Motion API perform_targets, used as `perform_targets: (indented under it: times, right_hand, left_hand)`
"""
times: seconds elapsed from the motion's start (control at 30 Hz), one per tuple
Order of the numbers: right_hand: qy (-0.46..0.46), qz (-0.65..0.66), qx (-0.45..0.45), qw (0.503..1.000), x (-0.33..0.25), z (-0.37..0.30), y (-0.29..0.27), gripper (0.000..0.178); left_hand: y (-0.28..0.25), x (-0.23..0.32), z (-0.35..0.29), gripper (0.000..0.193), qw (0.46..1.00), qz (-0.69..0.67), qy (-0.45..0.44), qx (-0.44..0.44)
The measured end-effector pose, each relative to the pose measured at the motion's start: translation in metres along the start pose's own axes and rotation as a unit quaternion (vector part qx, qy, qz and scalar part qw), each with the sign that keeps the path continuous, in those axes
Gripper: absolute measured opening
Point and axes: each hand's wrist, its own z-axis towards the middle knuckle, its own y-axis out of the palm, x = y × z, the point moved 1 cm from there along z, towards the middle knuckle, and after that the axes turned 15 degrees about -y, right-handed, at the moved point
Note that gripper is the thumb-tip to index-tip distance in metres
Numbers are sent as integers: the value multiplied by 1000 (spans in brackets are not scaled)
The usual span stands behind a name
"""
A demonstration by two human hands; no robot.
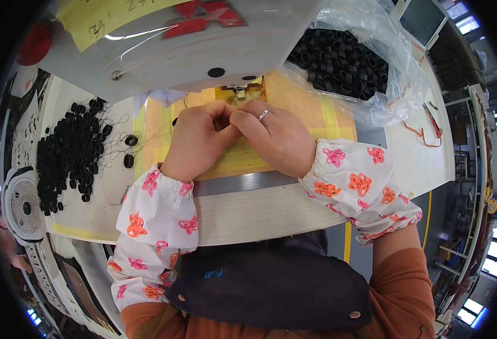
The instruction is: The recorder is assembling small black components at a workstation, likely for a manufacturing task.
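My left hand [194, 141] and my right hand [282, 138] meet just in front of the presser foot [241, 95] of a sewing machine [152, 59]. Fingers and thumbs of both are bent and pinched together, their tips nearly touching. Whatever they hold is too small or too hidden to make out. A ring sits on one finger of the right hand. Under both hands lies a tan board [299, 107] edged with yellow tape. A bit of something black [174, 122] shows beside the left hand.
Small black bands with loose thread tails form a pile [70, 152] at the left. Many more black bands [341, 65] fill a clear plastic bag [398, 73] at back right. Red-handled snips [433, 121] lie on the right. A white fan [25, 206] stands at far left.
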Motion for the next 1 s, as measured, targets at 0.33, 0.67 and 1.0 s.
perform_targets:
  times: [0.33,0.67,1.0]
  right_hand:
    - [-2,-33,-9,999,-2,1,-1,26]
    - [268,193,151,932,17,-3,1,16]
    - [251,119,124,953,38,-5,8,12]
  left_hand:
    - [-3,0,-1,16,1000,14,15,-2]
    - [-5,-2,6,20,1000,-19,-23,-3]
    - [2,-2,19,22,990,59,33,127]
